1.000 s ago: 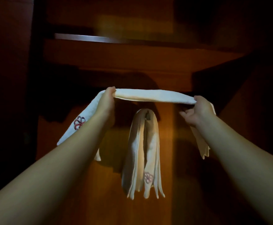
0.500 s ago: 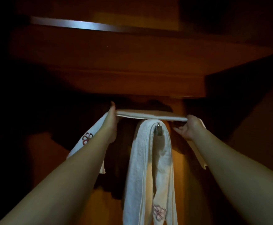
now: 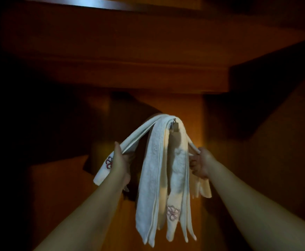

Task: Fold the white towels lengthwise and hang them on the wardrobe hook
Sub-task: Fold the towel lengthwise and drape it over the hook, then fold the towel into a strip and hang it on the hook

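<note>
The folded towel (image 3: 139, 136) is draped over the wardrobe hook (image 3: 174, 125) on top of a hung towel (image 3: 153, 178); the left hand (image 3: 120, 164) grips one end and the right hand (image 3: 199, 164) seems to pinch the other, though dim light blurs those fingers. It looks light, soft and limp. It is best held near both ends and evened, lest it slide off.

Dim, warm-lit interior. Wooden back panel (image 3: 189, 109) straight ahead of both hands, brightest just beyond the right hand. Thick wooden shelf (image 3: 122, 69) overhead, well above both hands, spanning most of the view. Pale metal rail (image 3: 86, 2) higher still, up and left, at the top edge. Dark side wall (image 3: 274, 124) right of the right hand. Left of the left hand: deep shadow, contents not readable.
</note>
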